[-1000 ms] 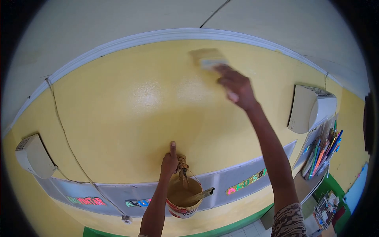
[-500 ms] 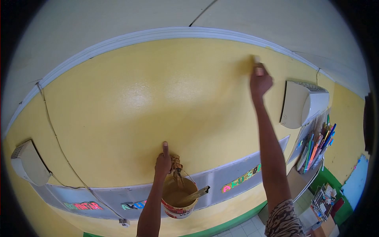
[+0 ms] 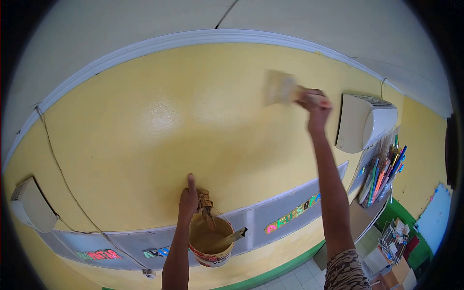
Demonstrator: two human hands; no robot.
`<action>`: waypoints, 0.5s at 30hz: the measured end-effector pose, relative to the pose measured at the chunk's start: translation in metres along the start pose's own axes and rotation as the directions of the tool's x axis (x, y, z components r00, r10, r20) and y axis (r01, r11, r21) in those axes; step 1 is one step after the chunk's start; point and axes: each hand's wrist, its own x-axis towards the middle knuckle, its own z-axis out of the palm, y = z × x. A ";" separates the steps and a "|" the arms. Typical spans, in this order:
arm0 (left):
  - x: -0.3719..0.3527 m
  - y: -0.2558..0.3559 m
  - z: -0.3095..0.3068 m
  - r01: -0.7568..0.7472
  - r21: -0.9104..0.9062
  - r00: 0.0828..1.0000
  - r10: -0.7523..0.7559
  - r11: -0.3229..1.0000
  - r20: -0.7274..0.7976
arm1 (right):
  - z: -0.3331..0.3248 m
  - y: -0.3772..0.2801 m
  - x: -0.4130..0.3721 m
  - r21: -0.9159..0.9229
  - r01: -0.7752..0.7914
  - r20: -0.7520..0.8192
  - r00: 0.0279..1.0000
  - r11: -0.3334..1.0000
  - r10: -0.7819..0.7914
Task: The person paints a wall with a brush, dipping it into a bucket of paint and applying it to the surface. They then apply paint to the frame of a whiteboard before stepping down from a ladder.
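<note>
My right hand (image 3: 316,107) is raised close to the upper wall, closed round the handle of a wide paintbrush (image 3: 280,88). Motion blurs the brush, and its bristles point left near the yellow wall (image 3: 193,96). Lower down, my left hand (image 3: 188,200) grips a crumpled brown cloth (image 3: 206,199) at the top of a bucket's wire handle, with the thumb pointing up. The bucket (image 3: 212,261) hangs below it, with yellowish paint (image 3: 205,239) inside. A paint-smeared stick-like tool (image 3: 234,239) leans out over the bucket's right rim.
White wall-mounted units hang at the right (image 3: 365,123) and left (image 3: 34,205). A grey board strip (image 3: 251,222) with colourful letters runs along the wall. A cable (image 3: 67,174) trails down at left. Rolled coloured materials (image 3: 382,174) stand at right, near a box of papers (image 3: 394,241).
My right hand has swung the brush left and slightly down, turning its bristles leftward. The view has shifted a little; my left hand still holds the bucket.
</note>
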 end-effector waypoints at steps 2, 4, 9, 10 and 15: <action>-0.003 0.003 0.001 0.003 -0.010 1.000 -0.003 1.000 -0.010 | -0.067 0.016 0.030 -0.079 0.092 -0.156 0.982 0.993 -0.103; -0.006 0.009 0.000 0.002 -0.012 1.000 -0.003 1.000 -0.015 | -0.102 0.009 0.039 -0.190 0.038 -0.260 0.962 0.981 -0.088; -0.020 0.024 -0.003 0.068 -0.006 0.998 -0.068 0.998 -0.003 | -0.098 0.018 0.011 -0.874 0.057 -0.199 0.865 0.483 -0.462; -0.016 0.018 -0.002 0.067 -0.004 0.998 -0.067 0.998 -0.006 | -0.073 0.024 -0.007 -0.818 0.213 -0.110 0.854 0.535 -0.508; 0.002 0.005 0.000 0.048 0.023 0.999 -0.048 0.999 0.020 | 0.090 0.025 -0.157 -0.478 0.409 0.176 0.912 0.777 -0.371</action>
